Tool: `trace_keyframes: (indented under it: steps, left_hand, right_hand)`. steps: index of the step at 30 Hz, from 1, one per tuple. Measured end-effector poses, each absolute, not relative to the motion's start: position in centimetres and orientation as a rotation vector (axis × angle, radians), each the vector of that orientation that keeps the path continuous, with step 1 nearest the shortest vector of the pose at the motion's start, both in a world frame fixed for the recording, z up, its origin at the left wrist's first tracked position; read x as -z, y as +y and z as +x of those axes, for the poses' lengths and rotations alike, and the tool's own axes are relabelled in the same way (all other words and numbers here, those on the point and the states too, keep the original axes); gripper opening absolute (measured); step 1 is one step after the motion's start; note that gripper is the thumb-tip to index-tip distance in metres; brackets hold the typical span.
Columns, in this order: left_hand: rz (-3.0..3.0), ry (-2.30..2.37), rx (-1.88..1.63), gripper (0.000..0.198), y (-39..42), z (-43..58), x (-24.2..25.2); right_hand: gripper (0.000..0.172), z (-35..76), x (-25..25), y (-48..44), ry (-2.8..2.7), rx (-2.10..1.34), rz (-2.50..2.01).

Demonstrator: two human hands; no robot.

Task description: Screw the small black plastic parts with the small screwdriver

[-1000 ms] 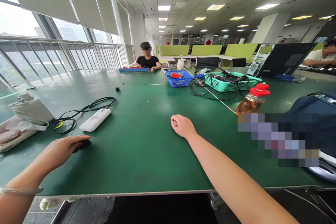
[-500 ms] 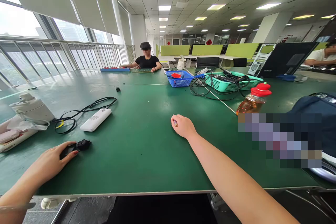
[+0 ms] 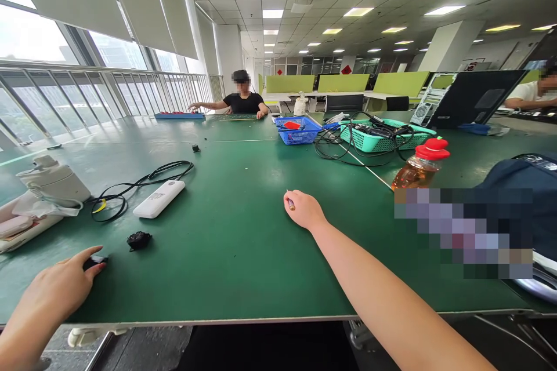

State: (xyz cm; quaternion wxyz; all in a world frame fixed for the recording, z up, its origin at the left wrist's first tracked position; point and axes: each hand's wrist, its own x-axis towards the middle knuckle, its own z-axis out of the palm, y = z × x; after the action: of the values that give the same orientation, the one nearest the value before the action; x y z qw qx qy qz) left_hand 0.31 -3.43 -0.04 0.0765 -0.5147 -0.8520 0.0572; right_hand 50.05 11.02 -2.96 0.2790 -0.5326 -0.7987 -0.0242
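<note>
My left hand (image 3: 63, 287) rests low on the table at the left. Its thumb and index finger are closed around a small dark object (image 3: 96, 261), mostly covered by the hand; its kind is unclear. A black crumpled bundle (image 3: 139, 240) lies to the right of that hand, apart from it. Near the middle of the table, my right hand (image 3: 304, 208) is curled around a slim pen-like stick (image 3: 291, 204). Only its brownish end and a thin pale tip show; the fingers hide the rest.
A white power bank (image 3: 159, 199) and a black cable (image 3: 143, 179) lie beyond my left hand. White bottle (image 3: 54, 179) at far left. Blue basket (image 3: 298, 134), green basket (image 3: 369, 140) and red-capped bottle (image 3: 420, 165) stand right. A person (image 3: 243, 101) sits across the table.
My left hand has slid left and slightly towards me with the dark object, away from the black bundle. My right hand has stayed put. The person opposite has reached further left, moving a blue tray.
</note>
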Motion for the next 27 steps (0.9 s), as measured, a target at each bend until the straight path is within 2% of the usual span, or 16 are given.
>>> trace_keyframes:
  steps: [2, 6, 10, 21, 27]
  left_hand:
    - [-1.605, -2.55, -0.049, 0.064, -3.2, 2.1, -1.3]
    - [-1.928, -2.239, 0.256, 0.06, -1.7, 5.2, -3.4]
    - [-2.174, -2.164, 0.246, 0.056, -0.3, 5.7, -2.8]
    - [-2.194, -2.217, 0.221, 0.06, -0.4, 5.4, -2.2]
    - [-2.198, -2.247, 0.236, 0.049, -0.9, 5.5, -1.9]
  right_hand:
    - [0.016, 50.0, 3.0, 11.0, -2.138, 0.058, -1.436]
    - [0.015, 50.1, 3.0, 10.9, -2.139, 0.059, -1.444]
    - [0.015, 50.1, 2.9, 10.9, -2.139, 0.062, -1.44]
    - [0.016, 50.1, 2.9, 11.0, -2.142, 0.06, -1.448]
    - [0.016, 50.1, 2.9, 11.0, -2.139, 0.072, -1.447]
